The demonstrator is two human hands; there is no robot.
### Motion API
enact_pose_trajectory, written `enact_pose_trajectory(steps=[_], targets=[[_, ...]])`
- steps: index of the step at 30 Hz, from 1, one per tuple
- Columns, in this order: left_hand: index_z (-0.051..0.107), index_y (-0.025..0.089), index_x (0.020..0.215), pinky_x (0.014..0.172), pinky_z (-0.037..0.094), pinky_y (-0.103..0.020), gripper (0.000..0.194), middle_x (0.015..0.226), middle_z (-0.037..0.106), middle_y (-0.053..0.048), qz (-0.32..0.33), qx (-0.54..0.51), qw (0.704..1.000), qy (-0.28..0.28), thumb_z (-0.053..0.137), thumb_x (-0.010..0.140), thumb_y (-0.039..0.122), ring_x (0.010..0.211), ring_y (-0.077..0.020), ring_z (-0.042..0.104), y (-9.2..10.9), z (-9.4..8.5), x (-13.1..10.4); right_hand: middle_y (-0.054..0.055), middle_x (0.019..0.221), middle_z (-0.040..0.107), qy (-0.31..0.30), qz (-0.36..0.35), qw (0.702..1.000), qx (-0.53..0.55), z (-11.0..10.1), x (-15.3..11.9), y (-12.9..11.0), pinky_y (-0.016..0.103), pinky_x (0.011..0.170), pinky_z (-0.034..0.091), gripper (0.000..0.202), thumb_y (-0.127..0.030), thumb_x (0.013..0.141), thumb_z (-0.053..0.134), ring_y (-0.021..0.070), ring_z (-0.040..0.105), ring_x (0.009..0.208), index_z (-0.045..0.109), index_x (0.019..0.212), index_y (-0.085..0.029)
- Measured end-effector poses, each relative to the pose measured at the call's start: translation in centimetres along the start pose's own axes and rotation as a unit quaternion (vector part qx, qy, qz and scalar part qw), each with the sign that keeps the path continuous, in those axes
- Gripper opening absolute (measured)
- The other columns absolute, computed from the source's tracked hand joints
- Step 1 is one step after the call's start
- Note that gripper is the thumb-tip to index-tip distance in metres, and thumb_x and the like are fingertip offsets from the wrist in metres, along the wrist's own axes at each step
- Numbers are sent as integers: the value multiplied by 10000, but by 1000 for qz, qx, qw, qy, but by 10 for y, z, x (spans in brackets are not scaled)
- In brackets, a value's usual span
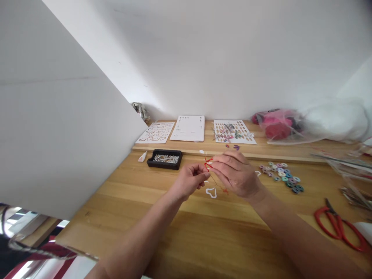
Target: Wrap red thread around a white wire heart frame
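Note:
Both of my hands meet above the middle of the wooden table. My left hand (pixel 194 179) is pinched at the lower left end of a small, curved red thread-covered piece (pixel 206 166). From the right, my right hand (pixel 236 173) grips the same piece, its fingers bent together and covering part of it. A thin thread (pixel 215 181) hangs below the fingers and leads to a small orange-red tangle (pixel 225 191). Under my hands lies a white curved cutout (pixel 211 193) on the table.
A black tray (pixel 164 166) of small metallic bits and a small white bottle (pixel 142 157) stand left. Thread spools (pixel 286 176) and red-handled scissors (pixel 338 228) lie right. Behind a wooden strip are paper sheets (pixel 187 130) and plastic bags (pixel 305 128). A grey panel (pixel 58 116) borders the left.

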State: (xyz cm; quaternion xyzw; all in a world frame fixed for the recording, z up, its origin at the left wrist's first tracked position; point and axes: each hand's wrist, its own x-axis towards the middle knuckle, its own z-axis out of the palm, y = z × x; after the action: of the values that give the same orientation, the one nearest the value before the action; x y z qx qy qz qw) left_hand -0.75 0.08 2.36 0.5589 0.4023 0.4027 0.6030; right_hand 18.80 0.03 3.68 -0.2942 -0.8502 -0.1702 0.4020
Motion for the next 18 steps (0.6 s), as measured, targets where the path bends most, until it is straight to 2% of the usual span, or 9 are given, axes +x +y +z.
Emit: enact_pose_trajectory(steps=[4,8,12,18], targets=[[559,149,724,449,333,-178,355,561,506,50,-1,-25,999,24,767,662,429,463,-51,447,-6,2,-8,50,1089,723,-29,16,999,31,5,-2,-7,434,947,478,199,-194,899,598,246,593,1045,707,1053,-258],[561,147,725,458,333,-180,347,563,507,52,13,-40,999,34,759,668,427,459,-45,436,-12,4,-8,75,935,703,-54,41,998,12,8,1,-14,417,897,467,131,-198,919,551,243,573,929,681,917,-214],[563,148,734,464,345,-183,336,576,512,50,18,-35,999,36,748,683,424,468,-49,443,-24,4,-3,77,791,651,-100,74,992,4,11,3,-17,399,826,448,165,-194,935,505,235,534,838,619,816,-190],[572,147,747,471,358,-195,285,588,526,43,4,-13,999,41,718,701,387,468,-60,459,-38,0,2,51,842,678,-109,163,976,97,14,3,-15,364,805,446,46,-195,880,580,223,571,864,626,881,-197]])
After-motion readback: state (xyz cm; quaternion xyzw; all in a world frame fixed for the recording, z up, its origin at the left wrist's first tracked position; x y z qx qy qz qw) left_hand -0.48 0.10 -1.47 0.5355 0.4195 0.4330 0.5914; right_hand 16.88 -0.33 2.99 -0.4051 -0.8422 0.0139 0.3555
